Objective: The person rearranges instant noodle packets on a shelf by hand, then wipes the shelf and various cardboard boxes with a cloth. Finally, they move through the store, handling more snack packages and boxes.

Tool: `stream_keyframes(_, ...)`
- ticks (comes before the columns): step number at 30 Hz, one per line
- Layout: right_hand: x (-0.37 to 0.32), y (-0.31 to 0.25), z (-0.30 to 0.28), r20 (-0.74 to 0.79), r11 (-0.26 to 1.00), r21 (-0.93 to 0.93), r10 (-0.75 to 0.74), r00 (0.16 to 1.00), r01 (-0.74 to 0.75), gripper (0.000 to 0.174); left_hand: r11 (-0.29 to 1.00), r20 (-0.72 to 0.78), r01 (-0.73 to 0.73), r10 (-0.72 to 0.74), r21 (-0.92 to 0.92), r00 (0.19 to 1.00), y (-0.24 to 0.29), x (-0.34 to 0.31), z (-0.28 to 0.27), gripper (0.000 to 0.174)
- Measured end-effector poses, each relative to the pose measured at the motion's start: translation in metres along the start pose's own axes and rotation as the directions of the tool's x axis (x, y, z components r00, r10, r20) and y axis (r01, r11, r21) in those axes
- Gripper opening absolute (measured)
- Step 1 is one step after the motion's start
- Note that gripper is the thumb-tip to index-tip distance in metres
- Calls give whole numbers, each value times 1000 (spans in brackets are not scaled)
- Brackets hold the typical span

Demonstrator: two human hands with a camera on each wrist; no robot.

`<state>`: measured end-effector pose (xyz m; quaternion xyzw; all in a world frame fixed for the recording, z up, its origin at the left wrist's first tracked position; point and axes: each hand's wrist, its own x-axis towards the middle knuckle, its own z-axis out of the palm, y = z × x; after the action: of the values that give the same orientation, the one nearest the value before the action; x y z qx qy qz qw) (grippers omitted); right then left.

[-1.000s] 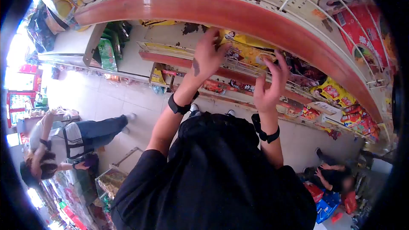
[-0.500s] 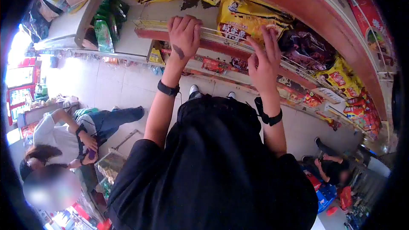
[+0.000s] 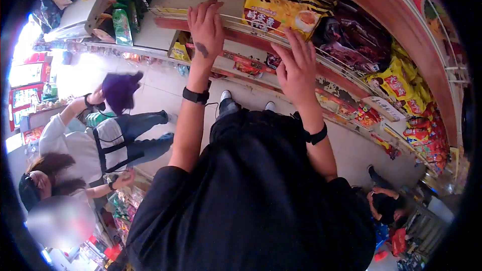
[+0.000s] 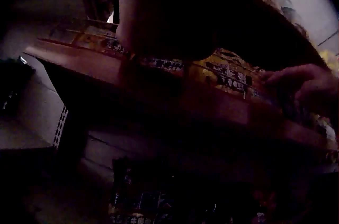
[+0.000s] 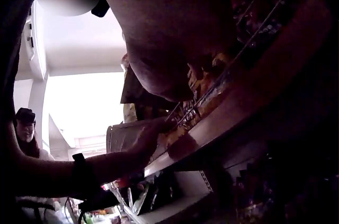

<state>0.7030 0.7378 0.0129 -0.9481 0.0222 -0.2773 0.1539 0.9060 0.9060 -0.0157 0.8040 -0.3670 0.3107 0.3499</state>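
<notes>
My left hand (image 3: 206,30) is over the red front edge of a shelf, fingers loosely extended and nothing in its grasp. To its right, my right hand (image 3: 297,70) holds nothing. Its fingers point forward, with the tips right at the wire rail (image 3: 276,31) before a large yellow food bag (image 3: 286,5). That bag lies on the shelf with a pictured dish and dark lettering on its front. Beside it sits a dark maroon bag (image 3: 354,35). In the dim left wrist view, the fingers of my right hand (image 4: 304,82) overlap the packed goods.
More yellow and red packets (image 3: 401,88) line the shelf to the right. Green packets (image 3: 123,22) stand at the left. An upper shelf's red edge (image 3: 381,12) curves overhead. A person (image 3: 75,145) at the left holds up a purple item (image 3: 120,93); another person (image 3: 386,203) is at the lower right.
Both hands have drawn back from the yellow bag and moved left, the left hand farther. More of the bags now shows under the upper shelf. The person at left has lifted a purple item.
</notes>
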Motion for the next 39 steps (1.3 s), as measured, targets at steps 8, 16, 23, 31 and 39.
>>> stream_keyframes(8,0,14,-8,5,991,118,-68,998,67,45,960,-2,181,-185,-212,983,61,-43,-9,54)
stream_keyframes(16,8,-67,51,262,708,698,-117,958,-104,84,977,56,17,-5,-215,998,105,-105,-144,10)
stream_keyframes(23,41,-114,123,433,623,771,-354,829,-136,53,951,18,-51,60,-306,998,52,-106,-202,14)
stream_keyframes(31,70,-110,9,114,339,930,91,989,-139,19,948,59,98,-84,-303,995,53,-42,-160,60)
stream_keyframes(39,98,-111,20,-402,744,649,159,902,158,30,595,318,441,-307,-672,897,18,9,-89,40)
